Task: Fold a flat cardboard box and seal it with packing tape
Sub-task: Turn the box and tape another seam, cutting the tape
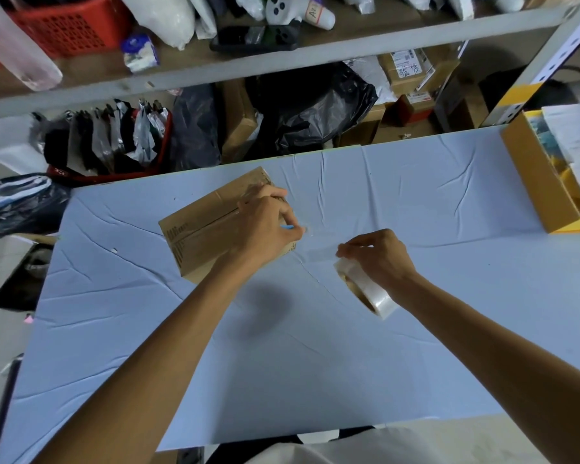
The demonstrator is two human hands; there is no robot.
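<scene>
Head view shows the cardboard box (198, 229) folded into shape, lying on the blue-covered tabletop (315, 363) left of centre, with its flap seam facing up. The left hand (268, 226) rests on the box's right end, fingers curled round what looks like a small blue cutter (287, 226), though it is too small to be sure. The right hand (379, 259) grips the packing tape roll (365, 293) near the box, and a clear tape strip (318, 253) is stretched from roll towards box. Folding looks done. Sealing seems under way, with the strip yet to be cut and pressed down. An open yellow carton (543, 182) sits at the far right.
</scene>
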